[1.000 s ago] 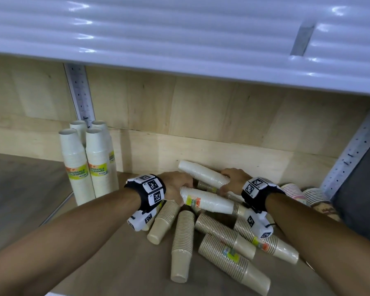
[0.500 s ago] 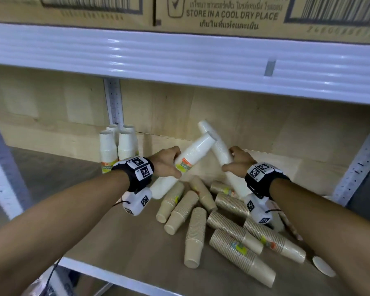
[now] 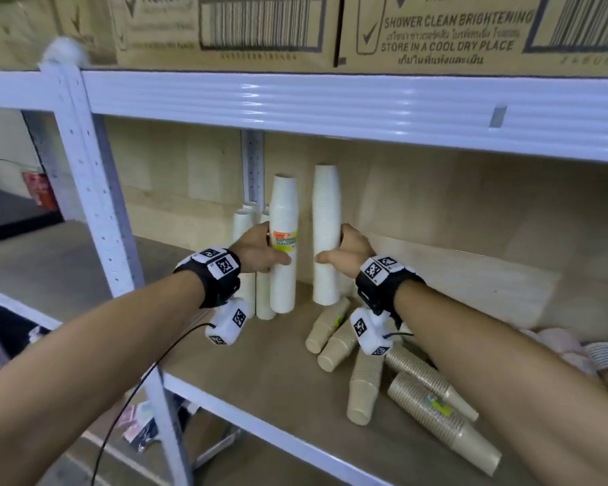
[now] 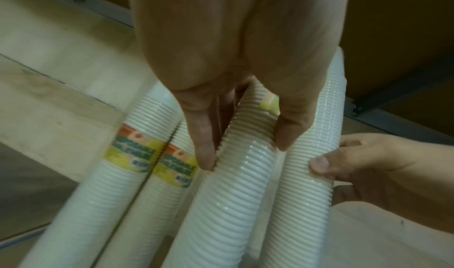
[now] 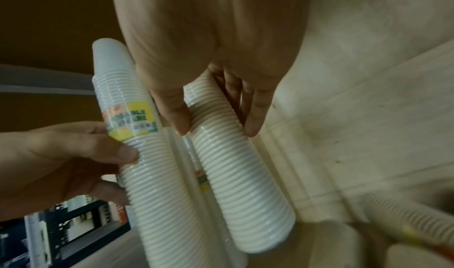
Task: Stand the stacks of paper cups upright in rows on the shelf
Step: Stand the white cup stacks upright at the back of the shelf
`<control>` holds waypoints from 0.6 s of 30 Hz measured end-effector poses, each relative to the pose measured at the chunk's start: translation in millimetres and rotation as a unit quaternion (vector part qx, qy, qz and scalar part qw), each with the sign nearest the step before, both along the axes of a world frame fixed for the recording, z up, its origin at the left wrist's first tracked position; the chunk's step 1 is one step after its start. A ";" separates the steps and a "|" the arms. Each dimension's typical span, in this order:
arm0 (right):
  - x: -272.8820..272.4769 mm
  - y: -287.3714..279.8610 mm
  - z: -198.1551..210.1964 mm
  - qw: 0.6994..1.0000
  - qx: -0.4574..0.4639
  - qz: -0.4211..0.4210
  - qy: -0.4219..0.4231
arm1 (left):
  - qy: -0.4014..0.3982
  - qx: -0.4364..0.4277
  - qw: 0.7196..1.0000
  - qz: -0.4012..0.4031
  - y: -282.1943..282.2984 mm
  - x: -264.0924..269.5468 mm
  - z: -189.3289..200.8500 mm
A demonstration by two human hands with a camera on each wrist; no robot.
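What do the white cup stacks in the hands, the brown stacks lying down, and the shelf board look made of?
White cup stacks: glossy, with highlights on the ribbed rims; probably coated paper, possibly a clear sleeve. Brown stacks: matt tan, like uncoated kraft paper. Shelf board: flat, dull brown, likely fibreboard or plywood, in a shiny white metal frame.

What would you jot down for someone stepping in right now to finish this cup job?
Left hand: grip closed round a white cup stack with a label, held upright.
Right hand: grip closed round a plain white cup stack, also upright, just right of the other.
Whether either base already rests on the shelf is unclear.
Done: a few white stacks stand at the back left, behind the left hand.
Left: set these two down beside them, then stand up the brown cup stacks lying on their sides to the right, plus more cups at the far right edge.
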State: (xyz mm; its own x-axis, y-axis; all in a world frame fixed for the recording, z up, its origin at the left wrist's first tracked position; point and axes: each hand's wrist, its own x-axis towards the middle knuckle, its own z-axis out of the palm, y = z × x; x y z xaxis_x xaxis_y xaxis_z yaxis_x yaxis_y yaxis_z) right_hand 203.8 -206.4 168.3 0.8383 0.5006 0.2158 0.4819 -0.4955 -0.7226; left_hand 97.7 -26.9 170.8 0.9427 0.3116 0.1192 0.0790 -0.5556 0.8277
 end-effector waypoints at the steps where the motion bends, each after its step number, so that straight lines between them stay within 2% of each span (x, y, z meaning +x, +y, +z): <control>1: -5.8 8.1 -3.3 1.000 0.008 0.012 0.008 | 0.000 -0.011 1.000 0.011 4.0 -5.0 -3.3; 8: -31.1 51.7 -34.4 0.998 0.003 0.050 0.046 | 0.017 -0.024 0.998 0.058 32.7 -29.6 -27.2; 18: -42.6 83.2 -73.0 0.993 -0.020 0.070 0.088 | 0.061 0.013 0.993 0.105 50.4 -38.5 -64.1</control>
State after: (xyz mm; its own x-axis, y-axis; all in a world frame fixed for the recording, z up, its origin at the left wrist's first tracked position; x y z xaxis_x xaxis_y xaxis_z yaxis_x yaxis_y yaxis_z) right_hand 161.2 -123.2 95.2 0.7826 0.6205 0.0500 0.4164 -0.4621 -0.7830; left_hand 59.2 23.5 106.6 0.8653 0.5009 0.0184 0.2944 -0.5377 0.7900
